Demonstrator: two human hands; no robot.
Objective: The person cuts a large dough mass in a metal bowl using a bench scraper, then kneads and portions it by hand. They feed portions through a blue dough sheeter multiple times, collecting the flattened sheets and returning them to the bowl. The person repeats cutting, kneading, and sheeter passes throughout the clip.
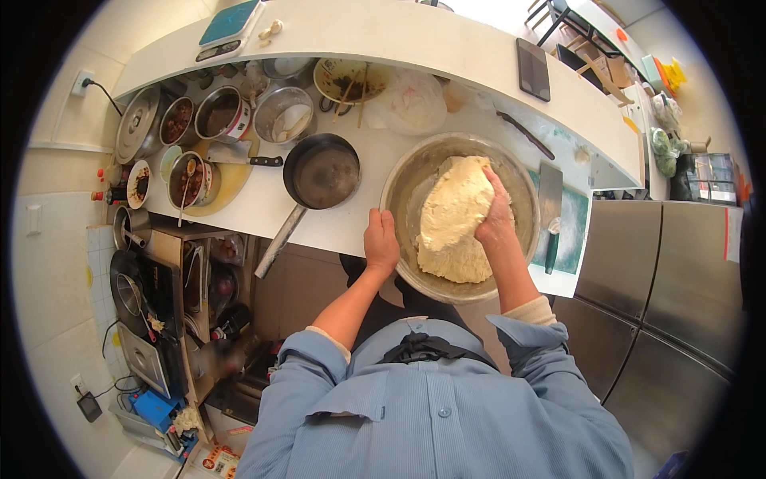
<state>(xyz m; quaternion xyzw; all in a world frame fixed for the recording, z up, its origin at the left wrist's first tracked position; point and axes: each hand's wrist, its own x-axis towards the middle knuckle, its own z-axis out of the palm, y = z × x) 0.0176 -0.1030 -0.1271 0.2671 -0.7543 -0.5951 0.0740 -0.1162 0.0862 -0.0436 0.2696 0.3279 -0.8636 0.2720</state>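
A large metal bowl (407,263) stands at the counter's front edge with a mass of pale yellow dough (458,206) in it. My left hand (381,239) holds the bowl's rim on its left side, fingers over the edge. My right hand (498,209) is inside the bowl, gripping the right side of the dough, whose upper part is lifted and folded over the lower part. The fingertips of my right hand are partly hidden by the dough. Left of the bowl is a dark saucepan (323,170), its handle pointing towards me.
A cleaver (230,152) lies on a round yellow board at the left, among metal pots (222,114) of food. On the right, a green-handled knife (550,209) rests on a floured green mat (573,227). A raised white shelf (383,30) runs behind, bearing a scale (227,27) and a tablet-like device (532,69).
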